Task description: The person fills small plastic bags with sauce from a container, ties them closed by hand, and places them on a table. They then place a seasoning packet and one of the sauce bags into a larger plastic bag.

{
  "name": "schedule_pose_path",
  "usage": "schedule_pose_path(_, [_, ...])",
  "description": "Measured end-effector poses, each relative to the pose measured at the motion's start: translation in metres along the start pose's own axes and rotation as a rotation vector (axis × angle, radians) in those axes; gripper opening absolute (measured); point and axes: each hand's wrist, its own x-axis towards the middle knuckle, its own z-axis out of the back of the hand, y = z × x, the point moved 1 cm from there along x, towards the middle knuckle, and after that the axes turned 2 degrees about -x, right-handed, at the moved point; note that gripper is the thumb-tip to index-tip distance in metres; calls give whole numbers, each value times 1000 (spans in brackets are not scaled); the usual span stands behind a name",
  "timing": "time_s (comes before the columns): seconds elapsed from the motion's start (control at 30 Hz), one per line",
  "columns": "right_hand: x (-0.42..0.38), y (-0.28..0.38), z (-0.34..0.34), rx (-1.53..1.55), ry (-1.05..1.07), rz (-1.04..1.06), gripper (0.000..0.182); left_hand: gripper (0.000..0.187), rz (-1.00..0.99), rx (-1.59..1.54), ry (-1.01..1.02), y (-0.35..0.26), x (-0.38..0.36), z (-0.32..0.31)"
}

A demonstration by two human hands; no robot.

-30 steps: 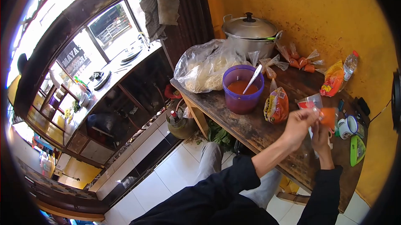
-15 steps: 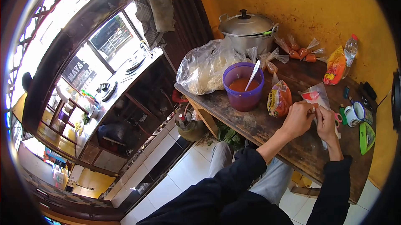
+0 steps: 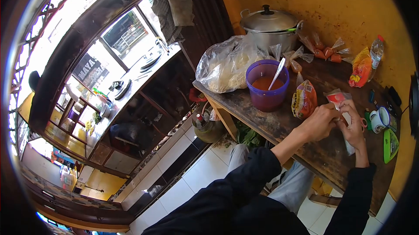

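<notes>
Over the table, my left hand point(image 3: 321, 123) is closed, fingertips pinched together beside my right hand. My right hand point(image 3: 352, 126) has bent fingers, its thumb reaching to the left fingertips; whatever lies between them is too small to make out. Under the hands lies a clear plastic bag point(image 3: 336, 97) with a red print, partly covered. Just left of my left hand stands a red and yellow printed pouch point(image 3: 305, 99). A purple bucket point(image 3: 267, 97) of orange-red sauce holds a spoon point(image 3: 277, 72). Scissors point(image 3: 363, 122) lie partly hidden beyond my right hand.
On the wooden table point(image 3: 279, 126) are a bag of pale noodles point(image 3: 224, 71), a lidded pot point(image 3: 268, 34), several tied sauce bags point(image 3: 325, 52), another pouch point(image 3: 361, 67), a bottle point(image 3: 376, 53), a white cup point(image 3: 384, 115) and a green-framed case point(image 3: 390, 145). A gas cylinder point(image 3: 207, 130) stands on the floor.
My right hand's fingers have lifted and spread a little from the left fingertips. The view has shifted, so the table things sit slightly farther right.
</notes>
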Motion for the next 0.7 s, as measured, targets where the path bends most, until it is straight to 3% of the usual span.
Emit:
schedule_pose_path(0.1, [-9, -22, 4, 43, 128, -86, 19, 19, -30, -72, 14, 10, 1, 2])
schedule_pose_path(0.2, [-4, 8, -3, -65, 13, -67, 22, 18, -25, -127, 126, 5, 1, 11])
schedule_pose_path(0.43, [-5, 4, -4, -57, 88, -75, 20, 18, -51, -140, 139, 4, -1, 15])
schedule_pose_path(0.53, [-3, 6, -6, -11, 128, -84, 17, 17, -50, -157, 59, 4, -2, 13])
schedule_pose_path(0.63, [-2, 7, -11, -59, 51, -53, 18, 14, 81, -132, -39, 4, -2, 6])
schedule_pose_path(0.7, [-6, -2, -14, -39, -51, -119, 18, 11, 142, -180, -214, 11, 0, -6])
